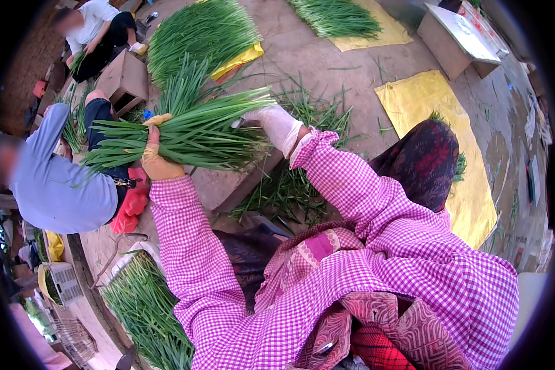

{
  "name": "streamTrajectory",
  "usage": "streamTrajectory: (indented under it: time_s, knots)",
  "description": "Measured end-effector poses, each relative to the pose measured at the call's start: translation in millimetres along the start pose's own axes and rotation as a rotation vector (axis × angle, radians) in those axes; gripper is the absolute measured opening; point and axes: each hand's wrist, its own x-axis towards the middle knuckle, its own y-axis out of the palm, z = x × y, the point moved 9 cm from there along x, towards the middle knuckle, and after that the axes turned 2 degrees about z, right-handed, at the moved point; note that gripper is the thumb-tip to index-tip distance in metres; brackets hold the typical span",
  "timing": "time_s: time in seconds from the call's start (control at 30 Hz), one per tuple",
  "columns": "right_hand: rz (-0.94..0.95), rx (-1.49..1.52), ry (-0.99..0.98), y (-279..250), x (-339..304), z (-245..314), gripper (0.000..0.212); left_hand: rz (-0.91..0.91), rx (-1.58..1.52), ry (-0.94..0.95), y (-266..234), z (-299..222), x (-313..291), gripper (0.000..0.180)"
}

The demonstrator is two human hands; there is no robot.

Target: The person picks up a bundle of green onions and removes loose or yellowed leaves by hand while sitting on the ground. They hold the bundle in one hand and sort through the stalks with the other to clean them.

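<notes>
A thick bunch of garlic chives (209, 132) lies crosswise in front of me, pale stem ends to the right and green leaf tips to the left. My left hand (158, 154), in a yellowish glove, grips its leafy part with the thumb over the top. On the stem side, my right hand (271, 126) in a white glove closes on the bunch; its fingertips are partly hidden. Beneath the bunch is a low block (231, 188). Loose chives (287, 200) lie around that block, and more leaves (188, 86) stick up behind the bunch.
Laid-out chives (203, 37) cover a yellow sheet at the back, with another pile (336, 17) farther right. A bare yellow sheet (425, 102) lies to my right. Two people sit at left, the nearer in a grey-blue top (61, 179). More chives (145, 311) fill a sack at lower left.
</notes>
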Motion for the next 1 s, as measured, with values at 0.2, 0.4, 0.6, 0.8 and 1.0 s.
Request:
streamTrajectory:
  time_s: [0.2, 0.4, 0.6, 0.8, 1.0]
  knots:
    - [-0.055, -0.184, 0.134, -21.0, -17.3, -8.2, 0.018, -0.025, -0.012, -0.046, -7.5, 3.3, 1.8, 0.015]
    - [-0.091, -0.434, 0.107, -50.6, -22.0, -3.8, 0.016, -0.047, 0.135, -0.079, -0.4, 5.3, -5.6, 0.016]
    - [-0.034, -1.689, -0.277, -70.8, -26.1, 6.6, 0.016, -0.134, 0.098, -0.064, -18.8, 4.0, -2.5, 0.018]
    - [-0.426, -1.526, 0.282, -154.7, -49.3, 8.8, 0.042, -0.255, -0.211, -0.073, -65.1, -8.7, 5.8, 0.021]
    - [0.035, -0.615, 0.054, -49.0, -28.7, 11.7, 0.058, -0.299, -0.223, -0.130, -66.1, -0.4, 3.1, 0.023]
